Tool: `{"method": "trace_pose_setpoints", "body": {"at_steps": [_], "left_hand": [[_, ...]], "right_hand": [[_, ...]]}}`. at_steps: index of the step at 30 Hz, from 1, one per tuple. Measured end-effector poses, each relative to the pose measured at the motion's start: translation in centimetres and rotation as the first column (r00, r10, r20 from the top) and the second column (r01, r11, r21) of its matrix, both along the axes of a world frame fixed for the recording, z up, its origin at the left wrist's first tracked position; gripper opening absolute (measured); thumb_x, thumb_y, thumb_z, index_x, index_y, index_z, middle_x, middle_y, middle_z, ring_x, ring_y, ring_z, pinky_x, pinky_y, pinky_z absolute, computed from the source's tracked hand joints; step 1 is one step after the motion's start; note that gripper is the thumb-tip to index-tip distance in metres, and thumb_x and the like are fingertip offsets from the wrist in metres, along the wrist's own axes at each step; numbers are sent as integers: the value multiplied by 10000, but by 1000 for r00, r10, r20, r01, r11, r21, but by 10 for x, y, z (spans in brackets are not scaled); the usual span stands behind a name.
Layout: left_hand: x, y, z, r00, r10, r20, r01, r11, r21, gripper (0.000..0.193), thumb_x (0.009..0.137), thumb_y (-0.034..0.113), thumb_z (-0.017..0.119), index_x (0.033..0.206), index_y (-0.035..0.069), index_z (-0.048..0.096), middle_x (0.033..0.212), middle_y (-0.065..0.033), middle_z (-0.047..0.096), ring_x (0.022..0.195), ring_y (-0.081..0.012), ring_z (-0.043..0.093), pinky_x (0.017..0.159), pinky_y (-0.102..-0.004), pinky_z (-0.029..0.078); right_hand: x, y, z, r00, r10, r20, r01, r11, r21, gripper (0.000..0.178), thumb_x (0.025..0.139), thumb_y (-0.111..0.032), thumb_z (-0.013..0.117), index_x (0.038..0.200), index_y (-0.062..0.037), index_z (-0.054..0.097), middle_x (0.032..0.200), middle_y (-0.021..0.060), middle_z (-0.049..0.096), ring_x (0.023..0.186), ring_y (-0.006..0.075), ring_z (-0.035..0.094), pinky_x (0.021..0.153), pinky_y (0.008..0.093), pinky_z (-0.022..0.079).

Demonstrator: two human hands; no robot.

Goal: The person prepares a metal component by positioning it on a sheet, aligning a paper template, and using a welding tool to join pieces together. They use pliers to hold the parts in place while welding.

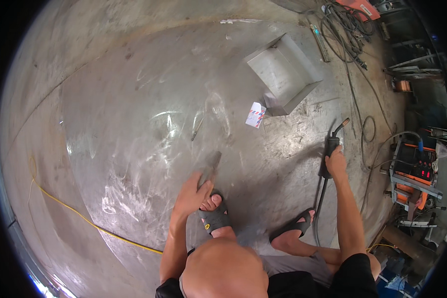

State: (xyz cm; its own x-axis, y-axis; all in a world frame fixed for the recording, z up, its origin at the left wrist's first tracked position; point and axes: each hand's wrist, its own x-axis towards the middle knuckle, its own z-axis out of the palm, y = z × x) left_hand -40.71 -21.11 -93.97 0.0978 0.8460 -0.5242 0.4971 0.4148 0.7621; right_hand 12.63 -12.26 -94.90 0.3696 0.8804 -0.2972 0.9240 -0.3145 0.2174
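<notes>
Two held | welding torch (pixel 333 144), neck (pixel 341 127) beyond wrapped right fingers (pixel 338 149) | blurred tool (pixel 215 166) jutting past gripping left fingers (pixel 195 180)

We see matt plastic on the torch handle (pixel 326 170), smooth sheet metal forming the box (pixel 277 69), paper in the slip (pixel 255 115), and scuffed, patchily glossy metal in the floor plate (pixel 149 119); our sandals (pixel 215 219) look matt.

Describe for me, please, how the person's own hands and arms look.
The left hand and right hand are bare, without gloves, as are the left forearm and right forearm. A black left sleeve and a black right sleeve show at the lower edge. No watch or markings show.
</notes>
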Motion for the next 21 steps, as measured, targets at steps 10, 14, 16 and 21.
{"method": "trace_pose_setpoints", "body": {"at_steps": [10,14,16,21], "left_hand": [[90,4,6,469,545,695,-221,834,-505,493,1082,359,520,1396,-17,461,1105,-136,691,978,-219,697,872,-356,579],[59,8,6,704,311,638,-63,923,-381,454,1075,400,524,1201,-24,626,1008,-111,710,884,-207,692,806,-357,573],[44,1,5,786,280,551,-60,922,-383,466,1058,423,547,1106,-21,682,925,-100,709,820,-197,681,766,-360,566],[19,-19,-16,951,215,220,-167,962,-215,437,995,415,630,1014,-12,719,801,-157,713,738,-237,703,720,-374,560]], "right_hand": [[-280,-38,35,-290,-684,-669,-271,729,-628,569,990,-454,658,1350,-21,576,1262,89,625,1125,186,637,981,334,492],[-284,-36,31,-101,-617,-781,-286,770,-571,569,982,-589,599,1205,-68,657,995,41,686,1005,145,662,803,311,498],[-287,-11,48,225,-530,-818,-326,750,-575,608,986,-581,597,1230,-26,641,1005,71,693,944,170,660,720,324,497],[-296,73,49,681,182,-709,-539,781,-317,523,986,-476,604,969,38,702,848,162,723,796,294,714,673,401,533]]}}
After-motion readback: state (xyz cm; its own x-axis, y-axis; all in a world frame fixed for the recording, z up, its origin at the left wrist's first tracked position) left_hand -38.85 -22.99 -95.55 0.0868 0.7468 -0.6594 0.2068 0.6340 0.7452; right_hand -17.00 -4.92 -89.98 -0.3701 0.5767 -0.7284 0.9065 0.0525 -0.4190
